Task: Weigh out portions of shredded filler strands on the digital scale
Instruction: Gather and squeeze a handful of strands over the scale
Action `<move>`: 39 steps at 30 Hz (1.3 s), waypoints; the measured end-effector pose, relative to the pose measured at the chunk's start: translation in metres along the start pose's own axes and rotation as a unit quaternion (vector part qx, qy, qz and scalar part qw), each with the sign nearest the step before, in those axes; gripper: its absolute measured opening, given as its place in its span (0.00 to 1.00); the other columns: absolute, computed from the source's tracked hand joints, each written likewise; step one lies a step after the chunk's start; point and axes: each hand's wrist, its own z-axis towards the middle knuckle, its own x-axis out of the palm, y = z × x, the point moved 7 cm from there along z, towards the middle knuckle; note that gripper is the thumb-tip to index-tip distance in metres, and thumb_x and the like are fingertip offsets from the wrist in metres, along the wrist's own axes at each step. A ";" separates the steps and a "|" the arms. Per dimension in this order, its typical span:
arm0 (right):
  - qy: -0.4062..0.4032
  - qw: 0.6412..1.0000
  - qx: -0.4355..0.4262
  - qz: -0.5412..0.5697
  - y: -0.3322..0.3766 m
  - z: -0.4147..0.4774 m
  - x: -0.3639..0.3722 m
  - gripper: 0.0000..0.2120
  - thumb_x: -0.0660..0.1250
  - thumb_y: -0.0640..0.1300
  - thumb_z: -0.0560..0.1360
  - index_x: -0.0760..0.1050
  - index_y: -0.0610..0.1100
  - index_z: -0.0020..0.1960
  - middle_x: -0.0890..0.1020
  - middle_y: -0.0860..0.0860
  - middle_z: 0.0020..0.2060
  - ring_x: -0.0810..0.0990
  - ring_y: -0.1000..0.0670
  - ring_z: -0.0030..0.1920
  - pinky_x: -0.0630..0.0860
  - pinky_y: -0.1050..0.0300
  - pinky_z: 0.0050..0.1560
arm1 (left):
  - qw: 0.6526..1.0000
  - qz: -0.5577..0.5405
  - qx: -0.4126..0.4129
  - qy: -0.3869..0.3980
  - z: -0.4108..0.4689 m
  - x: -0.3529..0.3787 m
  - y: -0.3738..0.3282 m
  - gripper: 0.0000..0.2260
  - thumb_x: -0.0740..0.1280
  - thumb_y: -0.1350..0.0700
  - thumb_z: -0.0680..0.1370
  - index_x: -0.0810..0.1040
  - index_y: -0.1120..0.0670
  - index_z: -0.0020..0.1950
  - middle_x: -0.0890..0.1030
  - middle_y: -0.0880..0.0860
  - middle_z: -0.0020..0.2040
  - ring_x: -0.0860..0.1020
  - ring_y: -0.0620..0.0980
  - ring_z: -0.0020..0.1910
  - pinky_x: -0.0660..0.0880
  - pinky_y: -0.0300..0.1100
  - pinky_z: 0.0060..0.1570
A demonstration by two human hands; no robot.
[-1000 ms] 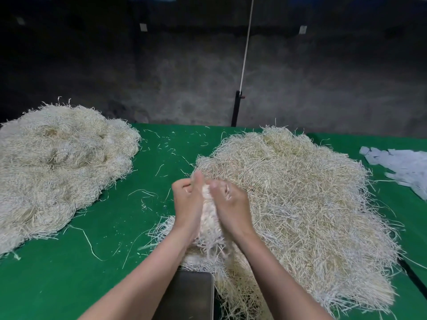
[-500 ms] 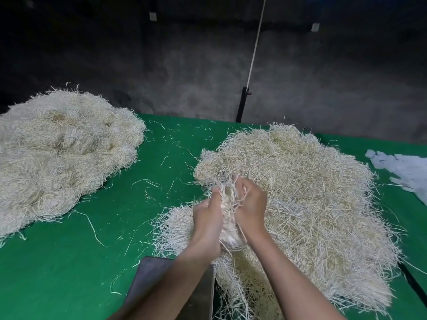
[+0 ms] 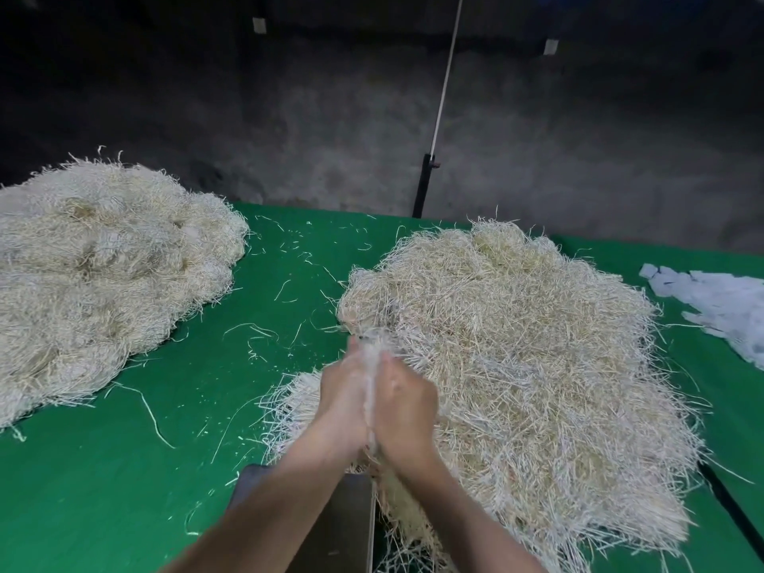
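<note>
Centrally, the left hand [image 3: 343,407] and right hand [image 3: 407,411] clasp 1 bundle of strands [image 3: 372,353] between curled fingers, near the grey scale [image 3: 343,527] — partly covered by forearms. On the green table [image 3: 165,469], the right pile [image 3: 537,366] crowds them; the left pile [image 3: 103,283] and paper scraps [image 3: 723,308] lie apart.

Hands: a bunch of strands [image 3: 373,357] is gripped between the left hand [image 3: 344,401] and the right hand [image 3: 407,407], which are blurred.
Right pile [image 3: 537,366]: spread wide, touched by the hands at its near-left edge.
Left pile [image 3: 103,275]: set well apart.
Scale platform [image 3: 343,527]: dark, partly hidden beneath the forearms.
Table [image 3: 103,490]: covered in green and strewn with loose strands.
White scraps [image 3: 721,310]: heaped at the far right edge.
</note>
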 end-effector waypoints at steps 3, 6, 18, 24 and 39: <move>0.049 0.995 0.051 0.071 -0.009 -0.001 -0.016 0.11 0.58 0.28 0.75 0.77 0.37 0.43 0.79 0.43 0.38 0.75 0.47 0.35 0.74 0.48 0.38 | 0.995 0.095 0.008 -0.031 -0.001 -0.015 0.006 0.20 0.59 0.43 0.80 0.76 0.56 0.61 0.78 0.58 0.39 0.76 0.48 0.34 0.69 0.34 0.35; -0.014 0.984 0.048 0.171 0.000 -0.006 -0.037 0.08 0.61 0.36 0.75 0.70 0.47 0.40 0.75 0.53 0.43 0.76 0.55 0.43 0.75 0.60 0.43 | 0.990 0.094 0.102 -0.026 0.006 -0.021 -0.010 0.19 0.61 0.45 0.79 0.75 0.61 0.54 0.75 0.55 0.40 0.73 0.48 0.37 0.75 0.45 0.37; -0.008 0.986 0.001 0.168 0.020 0.011 -0.036 0.20 0.58 0.60 0.75 0.69 0.50 0.28 0.69 0.54 0.20 0.62 0.57 0.22 0.60 0.67 0.24 | 0.933 0.178 0.312 -0.026 -0.025 0.002 -0.040 0.17 0.61 0.33 0.71 0.69 0.41 0.54 0.72 0.43 0.54 0.72 0.42 0.56 0.69 0.34 0.49; -0.074 0.970 0.118 0.197 -0.004 0.026 -0.041 0.18 0.57 0.55 0.79 0.61 0.48 0.34 0.64 0.54 0.30 0.61 0.57 0.29 0.65 0.64 0.33 | 0.993 0.057 0.012 0.098 -0.021 0.012 0.013 0.43 0.62 0.24 0.63 0.65 0.45 0.72 0.69 0.48 0.70 0.69 0.50 0.68 0.67 0.58 0.65; -0.053 0.996 -0.020 0.073 0.027 -0.014 -0.022 0.22 0.56 0.54 0.78 0.70 0.45 0.29 0.68 0.56 0.22 0.66 0.57 0.22 0.67 0.59 0.24 | 0.995 0.033 0.084 -0.041 -0.015 0.006 -0.020 0.22 0.58 0.47 0.80 0.75 0.68 0.50 0.80 0.65 0.43 0.81 0.61 0.43 0.78 0.51 0.39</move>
